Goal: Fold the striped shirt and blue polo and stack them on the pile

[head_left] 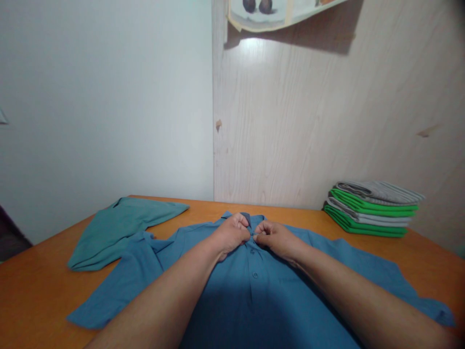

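Note:
A blue collared shirt lies spread front up on the table, its sleeves out to both sides. Just below its collar, my left hand pinches the left edge of the button placket. My right hand grips the opposite edge, its fingertips almost meeting those of the left. Whatever button sits between the fingers is mostly hidden. Further down the placket two buttons show, the lower button the plainer of them. Faint lettering marks the chest on the right.
A folded teal garment lies at the back left, close to the shirt's sleeve. At the back right stands a stack of folded green and grey cloths. Behind the orange table rises a wall with a picture hanging on it.

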Available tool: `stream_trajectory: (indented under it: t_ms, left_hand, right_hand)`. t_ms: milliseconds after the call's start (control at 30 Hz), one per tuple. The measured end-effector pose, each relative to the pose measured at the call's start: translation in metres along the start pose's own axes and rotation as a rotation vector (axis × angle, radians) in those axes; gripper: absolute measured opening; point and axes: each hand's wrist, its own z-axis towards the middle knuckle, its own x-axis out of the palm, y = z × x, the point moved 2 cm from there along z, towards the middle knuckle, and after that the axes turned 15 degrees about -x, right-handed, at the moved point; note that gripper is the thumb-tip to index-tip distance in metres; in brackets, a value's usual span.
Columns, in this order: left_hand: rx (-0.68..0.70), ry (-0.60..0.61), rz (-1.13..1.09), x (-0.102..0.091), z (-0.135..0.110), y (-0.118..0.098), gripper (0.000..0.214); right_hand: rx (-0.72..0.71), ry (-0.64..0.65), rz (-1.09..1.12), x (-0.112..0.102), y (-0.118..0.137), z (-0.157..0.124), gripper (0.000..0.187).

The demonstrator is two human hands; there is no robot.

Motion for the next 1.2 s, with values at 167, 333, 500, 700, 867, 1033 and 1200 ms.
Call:
stream_trajectory:
  t_ms: [167,333,500,700,867,1033,1200]
  left_hand:
    - [0.096,0.003,0.051,0.000,0.004,0.004,0.034]
    - [0.143,-0.007,0.109,-0.001,0.008,0.008,0.034]
    - [0.144,-0.039,0.113,-0.001,0.009,0.009,0.035]
    - [0.170,-0.058,0.135,0.001,0.008,0.009,0.034]
    - [0.165,-0.067,0.148,0.001,0.010,0.010,0.034]
    - [0.202,-0.092,0.221,0.002,0.009,0.010,0.029]
    - [0.276,-0.105,0.328,0.004,0.009,0.009,0.032]
  right_hand:
    - [-0.025,-0.043,-0.103,0.000,-0.006,0.001,0.009]
    - [-0.041,-0.046,-0.201,0.001,-0.006,0.001,0.006]
    - [-0.276,-0.114,-0.626,0.000,0.014,-0.007,0.014]
    - [-0.297,-0.008,-0.648,0.008,0.011,-0.009,0.007]
    - [-0.248,-0.044,-0.558,0.007,0.004,-0.003,0.009]
    - [-0.146,-0.083,-0.409,0.006,0.002,-0.001,0.013]
    - [-0.021,-0.115,-0.223,0.007,-0.004,-0.001,0.015]
